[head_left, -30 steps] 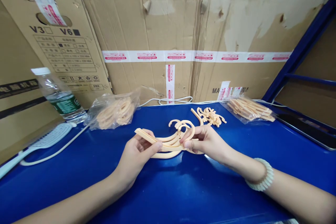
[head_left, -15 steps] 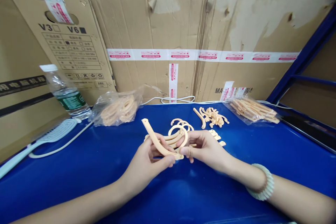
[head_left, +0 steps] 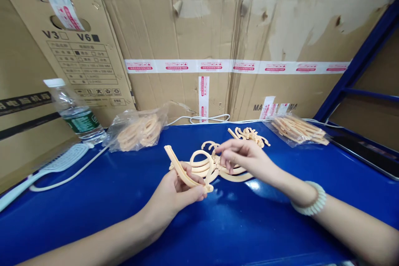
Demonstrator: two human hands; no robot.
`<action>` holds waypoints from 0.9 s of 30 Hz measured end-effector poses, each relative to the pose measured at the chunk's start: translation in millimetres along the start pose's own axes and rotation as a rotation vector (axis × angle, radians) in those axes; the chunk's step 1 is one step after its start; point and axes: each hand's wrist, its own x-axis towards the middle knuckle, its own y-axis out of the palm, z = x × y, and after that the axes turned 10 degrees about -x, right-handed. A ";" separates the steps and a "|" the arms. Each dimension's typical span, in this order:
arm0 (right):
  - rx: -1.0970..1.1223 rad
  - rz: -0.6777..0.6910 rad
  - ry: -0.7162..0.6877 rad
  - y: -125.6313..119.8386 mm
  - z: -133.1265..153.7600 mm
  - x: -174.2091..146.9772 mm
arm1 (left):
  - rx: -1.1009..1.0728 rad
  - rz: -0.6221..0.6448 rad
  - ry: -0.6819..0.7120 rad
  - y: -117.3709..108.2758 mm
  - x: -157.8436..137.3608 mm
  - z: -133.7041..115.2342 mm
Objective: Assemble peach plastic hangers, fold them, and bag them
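Curved strip (head_left: 178, 168), loop (head_left: 209, 174) seemingly attached, is being pinched by the left hand (head_left: 183, 187); other pieces (head_left: 236, 178) are being left near the half-curled, seemingly empty right hand (head_left: 247, 158).

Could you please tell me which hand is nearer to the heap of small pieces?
The right hand, just in front of the heap. The left hand is farther off, leftward and nearer the person, holding a curved piece.

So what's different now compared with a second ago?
The right hand has let go of the loop and moved forward, toward the other curved pieces. The left hand still grips the long strip. The bottle and hairbrush stayed put.
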 end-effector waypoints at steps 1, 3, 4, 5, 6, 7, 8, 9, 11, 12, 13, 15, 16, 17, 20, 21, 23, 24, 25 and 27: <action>-0.130 -0.062 -0.041 -11.6 -1.9 3.5 | -0.012 -0.013 -0.008 0.0 0.1 -0.4; -0.531 -0.131 -0.098 -35.1 -7.1 10.0 | -0.031 -0.024 -0.020 0.2 0.5 -1.5; -0.773 -0.115 -0.128 -45.8 -10.4 12.7 | -0.040 -0.026 -0.025 0.4 0.7 -1.9; -0.976 -0.068 -0.149 -55.1 -14.1 14.9 | -0.048 -0.025 -0.027 0.4 1.0 -2.2; -1.118 -0.002 -0.169 -62.7 -18.0 16.7 | -0.054 -0.022 -0.027 0.4 1.2 -2.3; -1.200 0.069 -0.185 -68.5 -21.9 18.0 | -0.057 -0.020 -0.024 0.3 1.4 -2.2; -1.226 0.127 -0.194 -72.5 -25.8 19.1 | -0.057 -0.019 -0.021 0.1 1.4 -2.0; -1.216 0.166 -0.199 -75.0 -29.4 19.9 | -0.054 -0.018 -0.017 -0.1 1.3 -1.8; -1.168 0.185 -0.199 -76.7 -35.3 21.1 | -0.051 -0.022 -0.012 -0.4 1.1 -1.3; -1.147 0.173 -0.197 -76.4 -37.4 21.7 | -0.051 -0.027 -0.014 -0.5 1.1 -1.3; -1.129 0.158 -0.199 -75.7 -38.8 22.1 | -0.053 -0.032 -0.019 -0.5 1.1 -1.3; -1.102 0.117 -0.211 -72.9 -39.4 22.7 | -0.053 -0.044 -0.032 -0.1 1.3 -1.9; -1.083 0.077 -0.219 -71.0 -38.4 22.6 | -0.053 -0.049 -0.039 0.2 1.4 -2.4; -1.047 0.009 -0.223 -68.6 -36.4 22.3 | -0.055 -0.049 -0.042 0.7 1.4 -3.0; -0.757 -0.308 -0.192 -58.1 -24.4 18.9 | -0.067 -0.032 -0.036 2.2 0.6 -4.5; -0.601 -0.408 -0.170 -53.3 -18.7 17.0 | -0.073 -0.028 -0.032 2.4 0.3 -4.8; -0.279 -0.509 -0.122 -42.0 -6.2 11.9 | -0.078 -0.023 -0.027 2.3 0.0 -4.9; -0.136 -0.513 -0.100 -35.6 0.0 8.9 | -0.077 -0.023 -0.027 2.0 0.1 -4.6; -0.013 -0.500 -0.078 -28.8 5.8 5.6 | -0.074 -0.023 -0.029 1.5 0.3 -4.2; 0.163 -0.449 -0.031 -14.8 14.9 -1.1 | -0.067 -0.019 -0.029 0.5 1.1 -3.2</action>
